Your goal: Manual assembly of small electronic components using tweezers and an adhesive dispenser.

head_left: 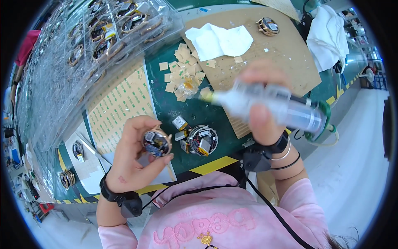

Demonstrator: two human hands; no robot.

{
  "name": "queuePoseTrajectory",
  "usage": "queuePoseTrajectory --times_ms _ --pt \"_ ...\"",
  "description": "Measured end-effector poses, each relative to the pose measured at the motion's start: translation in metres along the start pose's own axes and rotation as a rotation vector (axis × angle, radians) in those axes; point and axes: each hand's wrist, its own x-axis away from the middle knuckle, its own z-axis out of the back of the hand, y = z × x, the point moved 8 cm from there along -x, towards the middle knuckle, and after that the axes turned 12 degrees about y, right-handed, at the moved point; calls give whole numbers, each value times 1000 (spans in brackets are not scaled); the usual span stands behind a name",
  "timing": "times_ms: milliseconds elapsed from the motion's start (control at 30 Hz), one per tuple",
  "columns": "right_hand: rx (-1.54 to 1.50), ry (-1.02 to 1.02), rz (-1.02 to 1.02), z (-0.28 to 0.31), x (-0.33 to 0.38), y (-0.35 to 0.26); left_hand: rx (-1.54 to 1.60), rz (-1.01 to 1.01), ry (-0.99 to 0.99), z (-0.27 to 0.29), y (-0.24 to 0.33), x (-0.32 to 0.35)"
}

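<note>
Your work piece, a round, gold-coloured metal watch unit [156,143], is in your left hand [134,155], gripped at its edge between fingers and thumb above the green work surface [176,162]. Its inner face points upward and shows the dark circuit board; no cover is fitted. Your right hand [266,124] is closed around a translucent plastic dispensing syringe [269,101], blurred, with its yellow-green tip [210,98] well apart from the unit.

Judge this unit unfinished: its electronics are in place, but the case is uncovered. Whether anything has been dispensed into it cannot be told.

Just right of your left hand, a round, silver-coloured metal watch unit [203,140] lies uncovered, with small silver pouch batteries [180,123] beside it. Beyond lies a heap of small tan adhesive squares [182,68]. At upper left, stacked clear plastic trays [89,81] contain more uncovered units, apparently also incomplete.
</note>
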Motion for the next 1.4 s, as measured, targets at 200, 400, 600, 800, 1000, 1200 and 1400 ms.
queuePoseTrajectory --times_ms 200,400,600,800,1000,1200,1400 --pt "471 101 -284 22 -14 27 -396 68 132 46 8 -3" --pt "606 -35 56 10 -18 26 -822 -394 128 45 35 -5" --pt "552 68 13 14 -14 28 -754 -507 137 30 47 -10" --pt "528 37 -70 13 -12 29 -783 -555 161 9 44 -56" --pt "557 -22 -53 10 -15 33 -794 -495 206 10 26 -79" --pt "552 -12 -71 13 -13 34 -803 -473 223 4 25 -84" --pt "457 15 -224 14 -12 44 -738 -509 164 -17 51 -88"
